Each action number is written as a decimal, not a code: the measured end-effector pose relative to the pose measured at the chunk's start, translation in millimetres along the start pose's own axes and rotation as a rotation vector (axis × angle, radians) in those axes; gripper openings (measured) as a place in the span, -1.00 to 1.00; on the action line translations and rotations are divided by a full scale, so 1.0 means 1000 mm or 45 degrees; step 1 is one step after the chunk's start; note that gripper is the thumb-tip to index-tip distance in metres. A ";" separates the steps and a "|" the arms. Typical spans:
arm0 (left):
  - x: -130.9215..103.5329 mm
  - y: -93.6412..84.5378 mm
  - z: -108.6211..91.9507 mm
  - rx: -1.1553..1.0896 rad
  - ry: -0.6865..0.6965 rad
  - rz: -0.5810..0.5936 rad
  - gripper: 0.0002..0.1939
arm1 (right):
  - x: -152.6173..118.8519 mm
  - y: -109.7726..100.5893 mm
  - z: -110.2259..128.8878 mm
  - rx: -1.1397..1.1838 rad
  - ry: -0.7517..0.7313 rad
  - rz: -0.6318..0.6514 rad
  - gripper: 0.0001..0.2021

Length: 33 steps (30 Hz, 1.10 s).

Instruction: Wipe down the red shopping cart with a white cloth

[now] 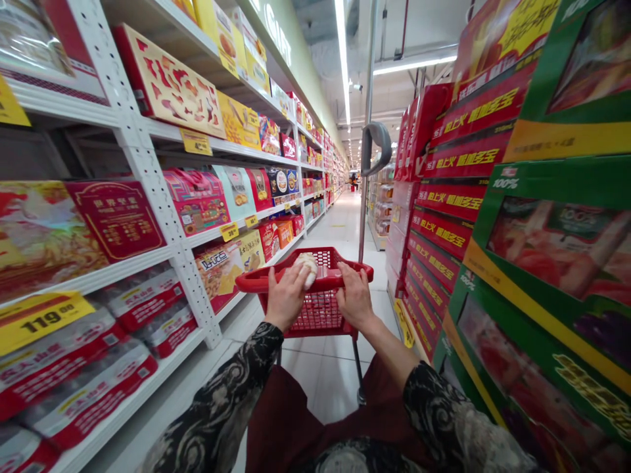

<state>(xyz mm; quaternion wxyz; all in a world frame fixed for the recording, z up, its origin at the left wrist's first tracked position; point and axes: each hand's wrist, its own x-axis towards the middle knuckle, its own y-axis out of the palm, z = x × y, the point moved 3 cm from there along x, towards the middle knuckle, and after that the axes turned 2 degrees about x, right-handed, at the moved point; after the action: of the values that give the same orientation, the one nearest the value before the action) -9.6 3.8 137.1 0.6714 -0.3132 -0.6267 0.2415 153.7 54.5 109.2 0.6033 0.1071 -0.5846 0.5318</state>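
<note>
Ahead, a red cart [320,314] stands between shelves [156,190] at left and boxes [441,226] at right. Both hands rest on its near bar [326,284], fingers partly extended: left hand [286,300] touching a white item [308,268], right hand [355,301] loosely open.

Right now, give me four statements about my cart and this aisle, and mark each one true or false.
1. The left hand and the right hand are both on the cart's red handle. True.
2. The metal pole stands on the cart's left side. False: the metal pole stands on its right.
3. Green boxes are stacked on the right of the aisle. True.
4. The 119.00 price tag is red. False: the price tag is yellow.
</note>
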 end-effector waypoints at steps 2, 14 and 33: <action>-0.002 -0.004 0.013 0.023 -0.055 0.006 -0.59 | 0.001 0.000 0.001 -0.011 0.014 0.013 -0.39; 0.003 0.016 -0.028 -0.022 0.083 -0.026 -0.58 | 0.002 0.001 0.001 -0.014 0.019 0.020 -0.44; -0.012 0.000 0.077 -0.052 -0.276 0.008 -0.63 | 0.001 0.003 -0.002 -0.051 0.011 0.090 -0.51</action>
<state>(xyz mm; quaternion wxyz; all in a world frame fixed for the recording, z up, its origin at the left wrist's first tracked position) -87.2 4.2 129.8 0.5924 -0.3008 -0.6994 0.2634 152.0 57.5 108.2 0.5887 0.0719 -0.5958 0.5415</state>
